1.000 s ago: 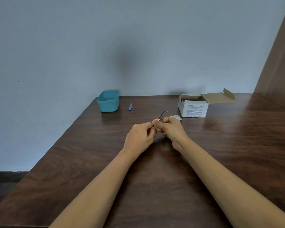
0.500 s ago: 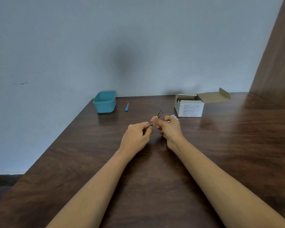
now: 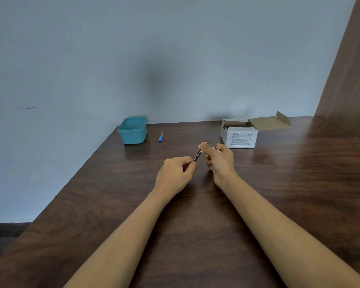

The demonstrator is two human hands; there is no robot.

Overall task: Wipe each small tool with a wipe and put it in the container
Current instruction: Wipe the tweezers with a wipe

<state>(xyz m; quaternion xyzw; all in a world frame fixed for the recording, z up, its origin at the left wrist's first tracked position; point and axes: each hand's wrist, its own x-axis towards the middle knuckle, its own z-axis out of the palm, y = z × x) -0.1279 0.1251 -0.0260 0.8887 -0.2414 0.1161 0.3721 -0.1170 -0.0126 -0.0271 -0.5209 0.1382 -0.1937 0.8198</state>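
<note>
Two bare forearms reached forward over the dark wooden surface (image 3: 279, 194), and the hands met above its middle. The left hand (image 3: 176, 173) had its fingers curled, pinching the near end of a pair of metal tweezers (image 3: 198, 153) between thumb and fingertips. The tweezers slanted up and away to the right, their two tips standing free just past the right thumb. The right hand (image 3: 218, 159) pinched a small white wipe (image 3: 200, 146) round the tweezers' middle, thumb on top and fingers curled behind; only a corner of the wipe showed beside the thumb, with another white scrap peeking out behind the knuckles. Farther back on the left, near the surface's far edge, stood the teal container (image 3: 133, 130), open at the top. Just to its right lay a small blue-handled tool (image 3: 160, 136), apart from it. On the far right sat a white cardboard box (image 3: 240, 137) with its flap folded open, against the pale wall.
</note>
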